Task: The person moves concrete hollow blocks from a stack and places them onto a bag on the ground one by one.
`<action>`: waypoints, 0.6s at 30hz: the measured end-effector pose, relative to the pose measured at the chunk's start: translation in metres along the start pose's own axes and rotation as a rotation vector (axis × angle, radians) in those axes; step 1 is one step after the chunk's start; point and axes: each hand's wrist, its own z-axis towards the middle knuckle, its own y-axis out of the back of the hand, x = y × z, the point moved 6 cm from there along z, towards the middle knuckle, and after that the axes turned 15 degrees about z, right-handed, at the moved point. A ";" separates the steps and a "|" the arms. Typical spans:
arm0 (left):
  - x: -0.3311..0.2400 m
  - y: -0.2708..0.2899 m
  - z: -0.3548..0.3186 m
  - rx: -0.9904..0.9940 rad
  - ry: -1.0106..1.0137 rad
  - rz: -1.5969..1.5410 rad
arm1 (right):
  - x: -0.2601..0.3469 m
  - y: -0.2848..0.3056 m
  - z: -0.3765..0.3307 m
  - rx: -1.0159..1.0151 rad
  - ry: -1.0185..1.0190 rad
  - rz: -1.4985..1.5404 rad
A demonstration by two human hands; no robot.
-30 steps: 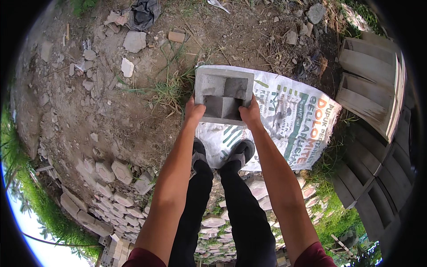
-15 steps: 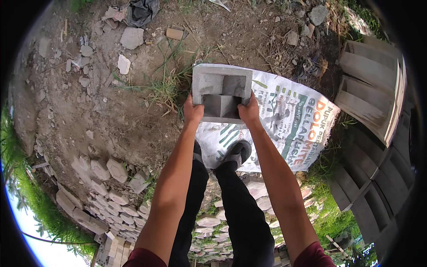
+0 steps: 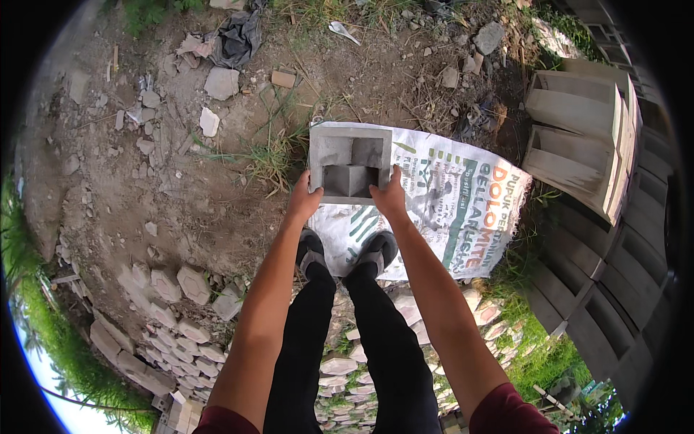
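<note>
A grey concrete ventilation block (image 3: 351, 163), square-framed with inner dividing walls, is between my hands in front of my feet. My left hand (image 3: 304, 200) grips its lower left side, thumb over the near edge. On the opposite lower corner, my right hand (image 3: 390, 197) is closed the same way. Beneath and to the right spreads a flattened white printed sack (image 3: 483, 206); the block overlaps its far left part. Whether the block's underside touches the sack is hidden. My dark shoes (image 3: 379, 250) stand by the sack's near edge.
More concrete blocks (image 3: 575, 141) stand at the right, beside a row of darker grey ones (image 3: 606, 318). Hexagonal pavers (image 3: 194, 284) lie at the lower left. Stones (image 3: 221, 83), black plastic (image 3: 237, 42) and grass tufts (image 3: 269, 160) dot the dirt beyond.
The block looks smaller and farther from my head, lowered toward the sack with both hands still on it. The view has shifted a little, showing more ground at the far side.
</note>
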 end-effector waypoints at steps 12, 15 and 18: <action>-0.237 0.159 -0.300 0.204 -0.124 -0.476 | 0.259 0.153 -0.295 0.100 0.233 0.180; -0.289 0.206 -0.366 0.215 -0.099 -0.496 | 0.304 0.192 -0.364 0.163 0.170 0.231; -0.360 0.244 -0.425 0.289 -0.284 -0.482 | 0.341 0.241 -0.442 0.064 0.203 0.243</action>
